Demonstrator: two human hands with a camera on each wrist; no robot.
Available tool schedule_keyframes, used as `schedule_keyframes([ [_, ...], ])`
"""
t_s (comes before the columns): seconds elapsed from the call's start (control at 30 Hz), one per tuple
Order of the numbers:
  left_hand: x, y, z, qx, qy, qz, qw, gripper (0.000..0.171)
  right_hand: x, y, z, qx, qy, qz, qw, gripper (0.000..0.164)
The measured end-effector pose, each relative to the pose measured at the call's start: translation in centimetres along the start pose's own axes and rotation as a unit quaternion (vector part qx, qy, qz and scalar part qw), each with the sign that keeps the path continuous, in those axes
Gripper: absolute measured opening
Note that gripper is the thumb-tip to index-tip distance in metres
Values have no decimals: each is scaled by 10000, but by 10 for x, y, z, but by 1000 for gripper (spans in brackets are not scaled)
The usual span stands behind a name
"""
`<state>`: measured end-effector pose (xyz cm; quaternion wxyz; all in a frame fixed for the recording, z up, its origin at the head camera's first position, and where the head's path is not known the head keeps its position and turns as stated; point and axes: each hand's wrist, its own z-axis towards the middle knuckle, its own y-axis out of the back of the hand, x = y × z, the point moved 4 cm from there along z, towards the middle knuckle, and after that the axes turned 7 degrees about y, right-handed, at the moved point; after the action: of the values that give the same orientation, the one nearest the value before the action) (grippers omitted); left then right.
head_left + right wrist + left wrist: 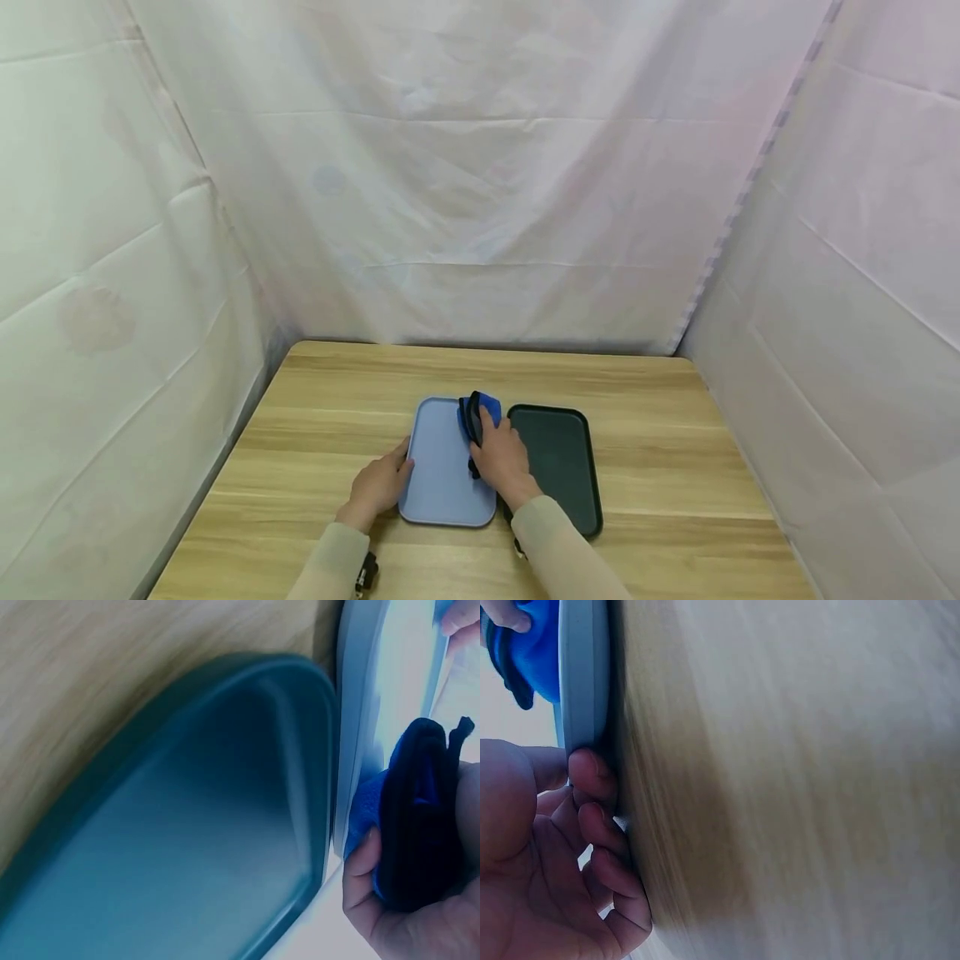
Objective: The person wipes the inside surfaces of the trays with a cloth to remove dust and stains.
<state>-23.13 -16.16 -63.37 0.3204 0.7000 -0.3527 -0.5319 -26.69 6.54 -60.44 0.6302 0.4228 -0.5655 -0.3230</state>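
A light blue tray [438, 492] lies on the wooden table with its long sides running away from me. At its left rim, my left hand [381, 483] pinches the edge; the left wrist view shows the fingertips [592, 774] curled against the outside of the rim. Over the tray's right side, my right hand [501, 457] grips a folded blue cloth item [491, 407] with black trim and a small black loop. In the right wrist view its black side faces the palm, and one finger presses the blue fabric.
Close along the right of the light blue tray lies a dark green tray [558, 467], partly under my right forearm in the head view. Wooden tabletop [322, 417] surrounds both trays. Pale curtains [480, 208] hang behind the table and on both sides.
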Motion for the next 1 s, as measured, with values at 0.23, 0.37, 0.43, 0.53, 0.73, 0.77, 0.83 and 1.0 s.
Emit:
schedule_keyframes([
  [0.23, 1, -2, 1, 48, 25, -38, 10000, 51, 7, -12, 3, 300, 3, -360, 9989, 72],
  [0.37, 1, 0, 0, 78, 66, -48, 9999, 51, 9, -19, 6, 421, 14, -475, 9980, 74],
  [0.43, 1, 1, -1, 83, 75, -25, 9999, 51, 10, -22, 8, 475, 5, -507, 9976, 75],
  [0.53, 0, 1, 0, 77, 86, 10, 9999, 51, 11, -23, 10, 541, -10, -540, 9971, 75],
  [0.73, 0, 1, 0, 69, 102, 62, 9999, 50, 14, -22, 11, 604, -12, -628, 9962, 77],
  [0.77, -1, 1, 0, 75, 102, 55, 9999, 50, 15, -22, 11, 595, -5, -644, 9961, 77],
  [0.83, -1, 2, -1, 76, 78, 49, 9999, 50, 17, -22, 11, 591, 4, -717, 9957, 77],
  [1.0, -4, 3, -3, 77, 14, 52, 10000, 49, 20, -25, 10, 565, 23, -692, 9960, 77],
])
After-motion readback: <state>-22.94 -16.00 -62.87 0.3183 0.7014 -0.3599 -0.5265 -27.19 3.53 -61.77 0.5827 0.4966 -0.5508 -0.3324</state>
